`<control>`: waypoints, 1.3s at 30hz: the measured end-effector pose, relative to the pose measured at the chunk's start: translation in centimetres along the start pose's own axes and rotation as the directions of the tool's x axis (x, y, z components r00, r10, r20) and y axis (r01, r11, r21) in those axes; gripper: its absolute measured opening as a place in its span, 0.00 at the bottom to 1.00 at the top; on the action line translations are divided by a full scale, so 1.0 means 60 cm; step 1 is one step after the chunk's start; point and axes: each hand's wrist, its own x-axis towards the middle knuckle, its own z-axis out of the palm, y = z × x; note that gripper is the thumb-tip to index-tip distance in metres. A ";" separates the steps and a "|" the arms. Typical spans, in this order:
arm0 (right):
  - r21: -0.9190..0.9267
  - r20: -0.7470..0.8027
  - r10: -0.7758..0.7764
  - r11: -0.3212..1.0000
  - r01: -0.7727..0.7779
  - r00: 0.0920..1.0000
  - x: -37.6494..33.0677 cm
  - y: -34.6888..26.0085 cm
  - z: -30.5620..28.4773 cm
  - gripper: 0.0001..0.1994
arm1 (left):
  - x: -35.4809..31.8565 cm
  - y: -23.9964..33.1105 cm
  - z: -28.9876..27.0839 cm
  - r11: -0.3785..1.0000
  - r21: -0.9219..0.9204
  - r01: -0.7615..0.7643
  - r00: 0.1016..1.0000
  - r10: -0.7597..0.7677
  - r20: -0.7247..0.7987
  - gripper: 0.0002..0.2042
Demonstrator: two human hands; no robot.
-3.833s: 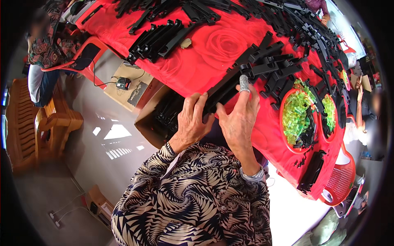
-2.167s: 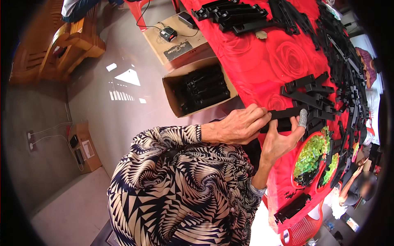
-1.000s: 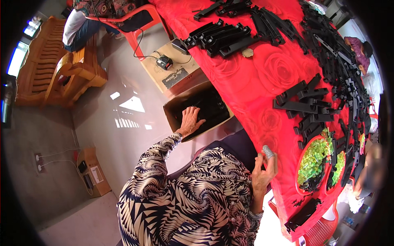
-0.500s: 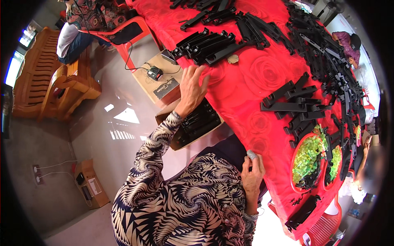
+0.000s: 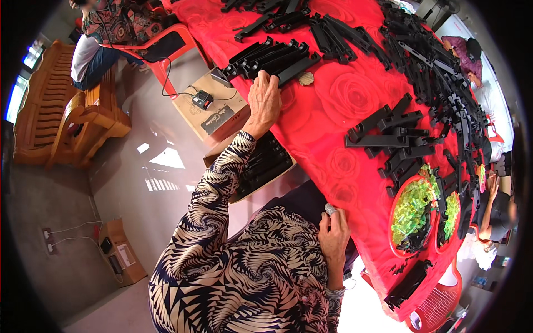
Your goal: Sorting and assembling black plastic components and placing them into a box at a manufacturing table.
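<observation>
Obscuring part of carton (image 5: 266, 182): left sleeve (image 5: 214, 183). Left hand (image 5: 264, 102) at black bars (image 5: 294, 69), upper centre; right hand (image 5: 334, 233) curled, lower centre; cannot tell either grasp. 2 green-filled bowls (image 5: 404, 255), right.

The surface (image 5: 313, 119) is covered in red, patterned with roses; the long parts (image 5: 266, 60) are coloured black; the small pieces (image 5: 408, 208) are tinted yellow-green; the shirt (image 5: 239, 272) is patterned in navy and cream swirls; the bench (image 5: 47, 105) is finished in orange-brown.

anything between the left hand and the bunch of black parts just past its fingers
Nothing visible: the left hand is right by the black parts, though whether they touch is unclear. The tan disc lies off to the right.
</observation>
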 end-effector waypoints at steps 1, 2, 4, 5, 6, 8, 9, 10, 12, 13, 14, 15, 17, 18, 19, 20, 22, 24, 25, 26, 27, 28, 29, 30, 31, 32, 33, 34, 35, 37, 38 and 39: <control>0.013 0.003 0.017 1.000 -0.017 1.000 -0.001 -0.001 0.001 0.07 | -0.003 -0.003 -0.001 0.999 -0.036 -0.020 1.000 0.019 -0.017 0.15; 0.025 0.006 0.034 0.999 -0.034 0.999 -0.002 -0.002 0.002 0.07 | -0.007 -0.006 -0.002 0.997 -0.072 -0.040 0.999 0.038 -0.034 0.15; -0.002 -0.011 0.003 1.000 -0.003 1.000 -0.003 0.003 0.002 0.07 | -0.016 -0.005 -0.013 0.991 -0.125 -0.057 0.996 0.047 -0.078 0.14; -0.031 -0.026 -0.033 0.999 0.032 0.999 -0.002 0.005 0.003 0.07 | -0.022 -0.003 -0.021 0.982 -0.176 -0.074 0.991 0.052 -0.125 0.13; -0.030 -0.024 -0.031 0.999 0.030 0.999 -0.001 0.006 0.002 0.07 | -0.026 -0.001 -0.030 0.982 -0.175 -0.073 0.991 0.051 -0.123 0.13; -0.037 -0.013 -0.027 0.999 0.027 1.000 0.001 0.007 0.001 0.07 | -0.032 0.005 -0.048 0.904 -0.366 0.220 0.975 -0.195 0.106 0.13; -0.036 -0.009 -0.026 0.999 0.025 1.000 0.000 0.009 0.002 0.07 | -0.031 0.007 -0.054 0.882 -0.387 0.268 0.963 -0.246 0.107 0.12; -0.038 -0.007 -0.033 0.999 0.032 0.999 0.000 0.012 0.003 0.07 | -0.030 0.008 -0.063 0.882 -0.386 0.271 0.962 -0.248 0.111 0.12; -0.039 0.000 -0.038 0.998 0.038 0.999 0.001 0.012 0.005 0.06 | -0.026 0.009 -0.085 0.690 -0.494 0.528 0.845 -0.374 0.382 0.10; -0.040 0.011 -0.043 0.998 0.044 0.999 0.003 0.010 0.004 0.06 | -0.031 0.000 -0.081 0.700 -0.508 0.502 0.862 -0.356 0.361 0.10; -0.041 0.023 -0.048 0.998 0.049 0.999 0.003 0.008 0.004 0.06 | -0.033 -0.008 -0.078 0.699 -0.506 0.505 0.860 -0.358 0.364 0.10; -0.041 0.026 -0.046 0.998 0.047 0.999 0.002 0.009 0.005 0.06 | -0.034 -0.014 -0.076 0.590 -0.584 0.558 0.829 -0.366 0.423 0.10; -0.063 0.039 -0.056 0.996 0.058 0.998 -0.001 0.010 0.005 0.06 | -0.038 -0.019 -0.079 0.444 -0.655 0.611 0.792 -0.357 0.496 0.11; -0.062 0.042 -0.056 0.996 0.059 0.998 -0.001 0.010 0.004 0.06 | -0.040 -0.021 -0.079 0.444 -0.654 0.613 0.790 -0.360 0.497 0.11; -0.069 0.052 -0.054 0.996 0.057 0.997 -0.001 0.010 0.004 0.06 | -0.043 -0.024 -0.078 0.430 -0.656 0.620 0.784 -0.370 0.498 0.11; -0.076 0.061 -0.052 0.996 0.056 0.997 -0.001 0.010 0.003 0.06 | -0.045 -0.027 -0.078 0.416 -0.659 0.627 0.778 -0.381 0.500 0.11; -0.068 0.058 -0.053 0.996 0.057 0.997 0.004 0.010 0.004 0.06 | -0.040 -0.025 -0.081 0.418 -0.650 0.635 0.771 -0.398 0.497 0.11; -0.058 0.054 -0.056 0.997 0.059 0.997 0.007 0.010 0.004 0.06 | -0.037 -0.025 -0.084 0.420 -0.641 0.642 0.764 -0.417 0.493 0.11; -0.062 0.059 -0.050 0.997 0.053 0.997 0.007 0.009 0.004 0.06 | -0.037 -0.026 -0.086 0.416 -0.629 0.657 0.751 -0.428 0.502 0.11; -0.064 0.065 -0.043 0.997 0.048 0.997 0.007 0.008 0.004 0.06 | -0.038 -0.026 -0.087 0.412 -0.616 0.672 0.738 -0.440 0.511 0.11; -0.062 0.067 -0.048 0.997 0.052 0.997 0.007 0.009 0.004 0.06 | -0.042 -0.024 -0.088 0.413 -0.616 0.671 0.738 -0.444 0.508 0.11; -0.054 0.066 -0.031 0.998 0.035 0.997 0.005 0.009 0.004 0.07 | -0.048 -0.019 -0.088 0.645 -0.560 0.520 0.854 -0.406 0.326 0.10; -0.046 0.065 -0.015 0.999 0.018 0.998 0.004 0.009 0.005 0.07 | -0.052 -0.017 -0.086 0.830 -0.439 0.345 0.938 -0.311 0.150 0.09; -0.047 0.066 -0.026 0.998 0.029 0.998 0.002 0.008 0.005 0.07 | -0.053 -0.015 -0.084 0.829 -0.440 0.345 0.938 -0.316 0.140 0.09; -0.045 0.064 -0.033 0.998 0.036 0.997 0.001 0.007 0.005 0.08 | -0.054 -0.014 -0.083 0.851 -0.452 0.266 0.961 -0.271 0.055 0.09; -0.043 0.063 -0.043 0.998 0.046 0.997 -0.001 0.006 0.004 0.08 | -0.055 -0.014 -0.082 0.871 -0.456 0.186 0.974 -0.225 -0.033 0.09; -0.045 0.054 -0.058 0.997 0.060 0.997 0.007 0.006 0.002 0.08 | -0.044 -0.013 -0.072 0.873 -0.458 0.168 0.976 -0.212 -0.045 0.09; -0.038 0.050 -0.065 0.997 0.067 0.997 0.010 0.003 0.003 0.08 | -0.042 -0.025 -0.064 0.906 -0.415 0.083 0.982 -0.144 -0.119 0.10; -0.032 0.045 -0.074 0.997 0.076 0.996 0.013 0.000 0.003 0.08 | -0.044 -0.033 -0.058 0.919 -0.388 0.066 0.983 -0.127 -0.132 0.11; -0.036 0.057 -0.076 0.996 0.078 0.995 0.006 0.005 0.003 0.08 | -0.044 -0.026 -0.061 0.947 -0.320 -0.017 0.983 -0.042 -0.176 0.12; -0.043 0.071 -0.058 0.997 0.061 0.996 0.003 0.006 0.003 0.07 | -0.049 -0.027 -0.057 0.950 -0.313 -0.009 0.986 -0.044 -0.162 0.13; -0.042 0.061 -0.044 0.998 0.046 0.997 -0.001 0.003 0.000 0.07 | -0.047 -0.019 -0.050 0.945 -0.327 -0.007 0.990 -0.040 -0.138 0.12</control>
